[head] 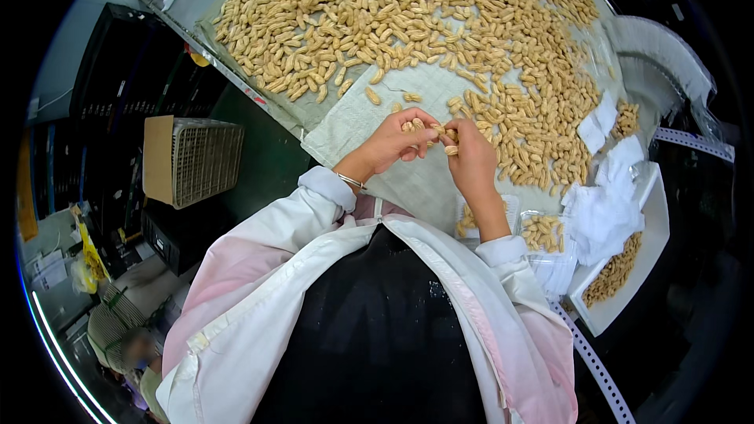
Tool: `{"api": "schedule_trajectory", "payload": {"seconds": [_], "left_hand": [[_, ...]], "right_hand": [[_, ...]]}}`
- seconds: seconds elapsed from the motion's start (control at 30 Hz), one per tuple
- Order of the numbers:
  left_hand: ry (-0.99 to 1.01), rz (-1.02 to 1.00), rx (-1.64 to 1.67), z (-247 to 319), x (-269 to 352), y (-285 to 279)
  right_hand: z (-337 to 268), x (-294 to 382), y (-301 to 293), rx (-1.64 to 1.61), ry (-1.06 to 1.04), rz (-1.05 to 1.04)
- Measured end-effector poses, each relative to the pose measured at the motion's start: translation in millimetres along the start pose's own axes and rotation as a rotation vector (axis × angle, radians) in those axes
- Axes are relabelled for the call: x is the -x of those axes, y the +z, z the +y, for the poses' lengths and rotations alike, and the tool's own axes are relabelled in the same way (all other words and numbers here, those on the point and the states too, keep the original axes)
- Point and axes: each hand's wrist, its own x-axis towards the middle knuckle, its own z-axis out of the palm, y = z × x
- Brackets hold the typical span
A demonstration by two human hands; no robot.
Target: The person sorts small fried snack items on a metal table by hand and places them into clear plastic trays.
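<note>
Unshelled peanuts point(437, 128) are gathered in my two hands, held close together above a pale cloth point(406, 89) on the table. Several show in the curled fingers of my left hand point(397, 140). My right hand point(474, 156) pinches others between thumb and fingers. The fingertips nearly meet, so exactly how many each hand has is hidden. A broad spread of peanuts point(365, 17) covers the table beyond and to the right. Below my right forearm is a clear plastic tray point(512, 207) with peanuts, partly covered by the arm. Beside it, more peanuts point(543, 232) lie in a second clear tray.
Crumpled white cloths point(607, 206) lie right of the trays, partly over a white box point(655, 206) containing peanuts point(615, 271). Stacked clear plastic containers point(662, 41) stand at the far right. A crate point(206, 159) is beyond the table's left metal edge point(235, 75). Another person point(141, 353) is at lower left.
</note>
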Motion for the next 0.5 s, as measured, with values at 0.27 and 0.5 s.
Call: {"api": "schedule_trajectory", "payload": {"seconds": [0.27,0.5], "left_hand": [[-0.024,-0.047,-0.098,3.1,7.0,10.8],[-0.105,0.001,0.042,1.6,5.4,32.8]], "right_hand": [[10.8,22.8,-4.5,-0.394,0.094,0.004],[62.1,58.1,-67.4,-0.93,0.601,0.049]]}}
